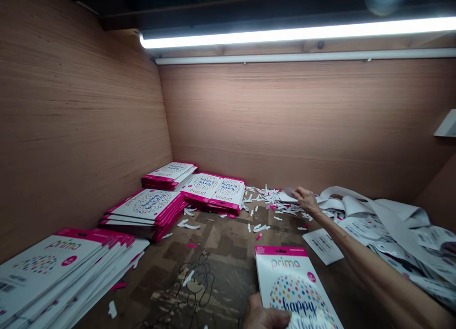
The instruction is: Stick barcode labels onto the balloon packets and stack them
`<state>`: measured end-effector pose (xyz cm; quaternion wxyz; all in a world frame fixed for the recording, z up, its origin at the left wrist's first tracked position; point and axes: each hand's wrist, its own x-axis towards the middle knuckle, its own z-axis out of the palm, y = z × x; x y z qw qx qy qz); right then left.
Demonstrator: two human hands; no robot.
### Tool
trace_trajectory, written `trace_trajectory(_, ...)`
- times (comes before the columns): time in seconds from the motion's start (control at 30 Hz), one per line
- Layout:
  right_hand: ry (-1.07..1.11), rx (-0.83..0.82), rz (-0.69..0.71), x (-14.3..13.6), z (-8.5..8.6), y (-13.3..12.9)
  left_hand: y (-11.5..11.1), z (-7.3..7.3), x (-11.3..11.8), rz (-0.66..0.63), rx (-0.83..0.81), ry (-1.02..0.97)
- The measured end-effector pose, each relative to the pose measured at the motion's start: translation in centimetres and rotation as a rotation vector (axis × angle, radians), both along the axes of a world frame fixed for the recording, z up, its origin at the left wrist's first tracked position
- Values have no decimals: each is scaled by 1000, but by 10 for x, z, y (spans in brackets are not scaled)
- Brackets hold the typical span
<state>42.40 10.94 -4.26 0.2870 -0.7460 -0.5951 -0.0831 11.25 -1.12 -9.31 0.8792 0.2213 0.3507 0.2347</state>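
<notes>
At the bottom, my left hand (265,314) grips a flat white-and-pink packet (297,284) printed "prima" and "happy birthday" with coloured dots. Its thumb lies across the front, and the lower end runs out of view. Farther back on the right, my right hand (305,199) is stretched out over paper scraps (274,200) near the back wall. The fingers are pinched together on a small pale, see-through piece (289,192), whose kind I cannot make out. Beneath my right forearm lies a white sheet of barcode labels (323,246).
Stacks of like packets stand along the left wall: a near stack (39,267), a middle stack (142,205) and a far stack (169,171). Another stack (213,189) sits by the back wall. Curled label strips (388,220) pile up at right. A lit tube (285,33) hangs overhead.
</notes>
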Motion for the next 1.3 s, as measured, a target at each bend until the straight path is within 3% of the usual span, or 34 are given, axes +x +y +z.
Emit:
trace_trajectory(0.1, -3, -6, 86, -32, 31, -36, -7, 7, 4, 51, -38, -32)
trace_trajectory(0.23, -2, -267, 391, -81, 57, -105, -15, 23, 8, 96, -64, -13)
trace_trajectory(0.33, 45, -565, 551, -108, 55, -145, -15, 31, 10, 102, -70, -9)
trace_trajectory(0.4, 79, -634, 528, -119, 45, -159, -15, 33, 10, 106, -72, -10)
trace_trajectory(0.57, 133, -637, 460, -134, 24, -160, -15, 33, 10, 95, -38, -11)
trace_trajectory(0.8, 2, -552, 546, -153, 20, -156, -18, 32, 9, 41, 33, -64)
trace_trajectory(0.97, -22, -512, 518, -150, 24, -162, -15, 33, 7, 28, 72, -57)
trace_trajectory(1.1, -9, -301, 445, -120, 36, -173, -11, 53, -1, 77, 70, -28)
trace_trajectory(1.2, 173, -148, 380, -96, 38, -181, -14, 73, -14, 98, 98, 49)
trace_trajectory(1.3, 378, -126, 410, -93, 30, -188, -24, 87, -32, 104, 128, 55)
